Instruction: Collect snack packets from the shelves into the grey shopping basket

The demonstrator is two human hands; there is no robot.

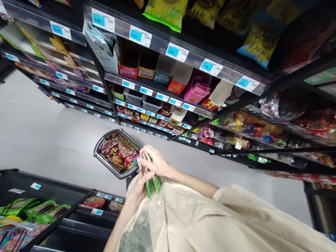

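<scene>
Basket [107, 168] just beyond the grip, slightly left, filled with mixed snack packets [118, 151]. Bare floor [59, 129] left and right of it; shelf edge [159, 43] well beyond. Left hand [137, 188] and right hand [157, 163] both closed on green packets [153, 185], by the shirt front [166, 226].

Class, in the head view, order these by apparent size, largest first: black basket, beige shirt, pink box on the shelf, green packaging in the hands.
1. Beige shirt, close to the camera
2. Black basket
Unsure: pink box and green packaging look similar, and the packaging is partly covered.
</scene>
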